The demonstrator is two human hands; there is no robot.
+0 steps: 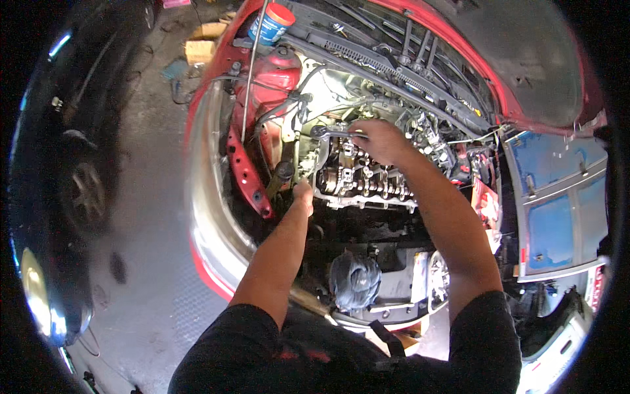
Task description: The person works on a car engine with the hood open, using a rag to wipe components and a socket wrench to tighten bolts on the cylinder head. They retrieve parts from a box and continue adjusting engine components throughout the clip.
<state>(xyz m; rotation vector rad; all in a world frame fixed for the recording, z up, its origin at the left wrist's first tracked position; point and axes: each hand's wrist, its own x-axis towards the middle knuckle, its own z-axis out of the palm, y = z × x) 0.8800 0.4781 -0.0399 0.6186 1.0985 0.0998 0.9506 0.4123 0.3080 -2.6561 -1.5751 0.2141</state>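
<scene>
Reaching into a red car's engine bay, my right hand [382,142] is closed around the handle of a ratchet wrench [336,134]. The ratchet's head lies over the left end of the engine [367,172], whose top is uncovered and shows camshafts and metal caps. My left hand [303,196] is lower down, beside the near left corner of the engine. Its fingers are mostly hidden behind the wrist, so what they touch does not show. A dark round-topped part [283,171] stands just left of that hand.
A prop rod [253,72] rises at the bay's left. A blue tub with a red lid [271,25] sits at the far left corner. A dark bundled cloth [354,281] lies near my body. Another dark car [72,177] stands left; blue-paned panels [558,203] are at right.
</scene>
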